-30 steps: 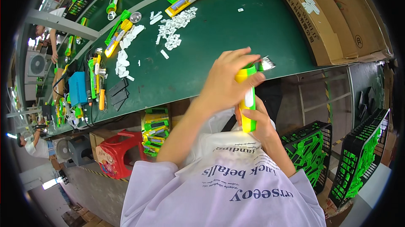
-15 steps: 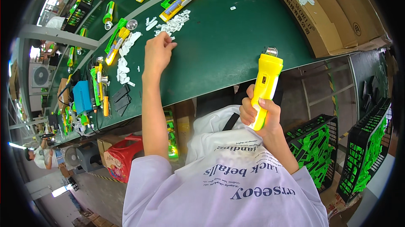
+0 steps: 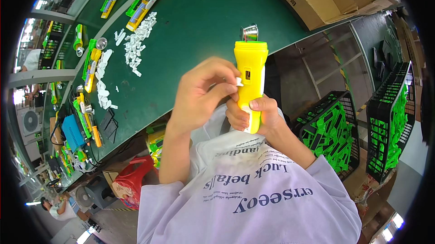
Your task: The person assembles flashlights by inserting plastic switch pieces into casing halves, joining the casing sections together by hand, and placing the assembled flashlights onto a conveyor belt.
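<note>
torch body: yellow plastic flashlight shell (image 3: 250,78), held upright in front of the chest, just off the near edge of the green worktop (image 3: 195,31). Looks hollow and light, a stiff moulded shell, so I'd guess it won't flex much but could crack if squeezed hard.

right hand: right hand (image 3: 258,117) is wrapped around the lower end of the shell, thumb across the front, fingers closed behind it. Grip sits low, so the top half stays free to work on.

left hand: left hand (image 3: 204,92) is pinched shut, thumb and forefinger holding a tiny white part (image 3: 239,81) right against the side of the shell, next to the small dark switch slot (image 3: 247,75).

the little part: small, smooth and probably slippery, the kind of bit that pops out of a pinch if you ease off. Fingertip grip looks like the only way to hold it.

top end: a shiny reflector cup (image 3: 249,32) shows just above the shell's green-rimmed mouth; can't tell if it sits in the shell or on the worktop behind it.

where to grab: low on the barrel, like the right hand does. Glossy plastic, so I'd go for a full wrap, not fingertips.

further out from the left hand: a scatter of white parts (image 3: 138,44) and more yellow and green torch pieces (image 3: 145,1) on the worktop.

beside the right hand: black crates of green parts (image 3: 333,130), lower down.
</note>
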{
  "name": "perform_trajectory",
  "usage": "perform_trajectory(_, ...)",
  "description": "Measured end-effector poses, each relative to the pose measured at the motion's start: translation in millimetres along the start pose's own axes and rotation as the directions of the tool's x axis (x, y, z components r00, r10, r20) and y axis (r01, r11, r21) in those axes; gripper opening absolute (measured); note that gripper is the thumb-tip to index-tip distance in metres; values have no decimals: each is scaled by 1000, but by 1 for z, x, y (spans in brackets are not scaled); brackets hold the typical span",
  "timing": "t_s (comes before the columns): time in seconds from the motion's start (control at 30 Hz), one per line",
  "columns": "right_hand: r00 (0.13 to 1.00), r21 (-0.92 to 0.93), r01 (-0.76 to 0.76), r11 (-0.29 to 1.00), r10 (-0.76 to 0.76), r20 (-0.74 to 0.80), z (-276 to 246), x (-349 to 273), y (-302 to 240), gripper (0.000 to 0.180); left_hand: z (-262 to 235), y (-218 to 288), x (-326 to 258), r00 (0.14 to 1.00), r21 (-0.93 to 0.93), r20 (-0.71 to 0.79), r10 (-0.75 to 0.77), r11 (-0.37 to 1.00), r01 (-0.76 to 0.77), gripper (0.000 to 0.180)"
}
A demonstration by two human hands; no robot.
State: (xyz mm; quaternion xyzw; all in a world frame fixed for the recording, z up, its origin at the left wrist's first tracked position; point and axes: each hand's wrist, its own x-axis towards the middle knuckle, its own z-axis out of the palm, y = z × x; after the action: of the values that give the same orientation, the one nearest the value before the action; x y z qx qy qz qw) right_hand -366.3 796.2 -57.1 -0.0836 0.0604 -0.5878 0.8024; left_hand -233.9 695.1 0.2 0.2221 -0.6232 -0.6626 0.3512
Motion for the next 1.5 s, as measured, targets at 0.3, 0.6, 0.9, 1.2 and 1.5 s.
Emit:
perform_trajectory(0.3,999,-93,14,996,-18,-39,6,-8,1,28,17,0,-2,999,145,31,-24,989,19,5)
perform_trajectory(0.6,960,-260,-62,964,-14,-281,18,-8,-2,26,27,-7,-6,992,255,-117,40,967,-9,44)
perform_trajectory(0.9,927,-378,-111,919,-41,-372,24,-5,4,20,29,-3,-5,967,-38,-13,-254,967,253,53)
perform_trajectory(1.2,929,-264,-103,959,-2,-370,27,-8,2,16,32,-14,-5,959,-348,70,-275,894,281,53)
perform_trajectory(1.5,897,-284,-64,957,-70,-437,38,-7,9,19,31,-36,-16,945,-277,11,-327,907,317,49)
